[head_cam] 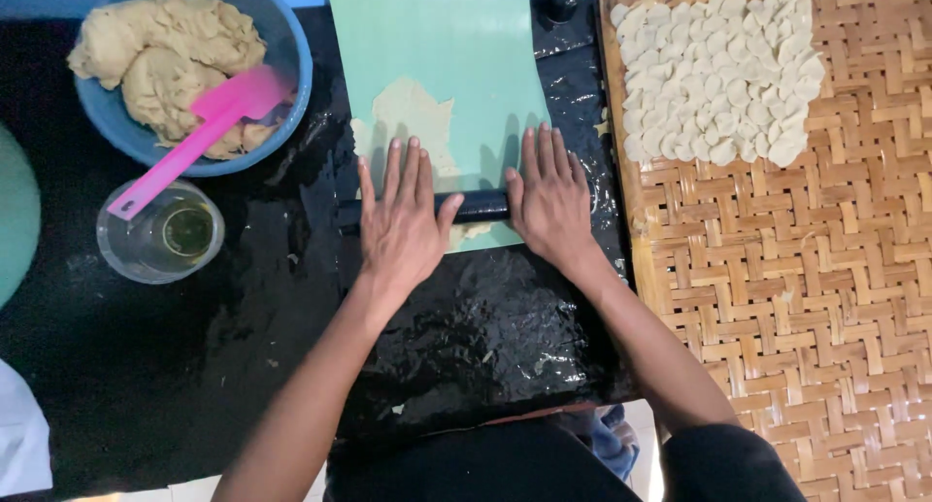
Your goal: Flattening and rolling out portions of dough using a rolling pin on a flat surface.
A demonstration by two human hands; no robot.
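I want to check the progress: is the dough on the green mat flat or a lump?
Flat: the dough lies as a thin, ragged sheet on the mat, beyond the roller.

One head-worn camera looks almost straight down from above the person's chest, facing away from the body. The green mat (442,65) sits at top centre. The view is close: forearms enter from the bottom edge below the mat. Left of the mat the frame crops a blue bowl (291,65); right of it, a woven tray (825,298).
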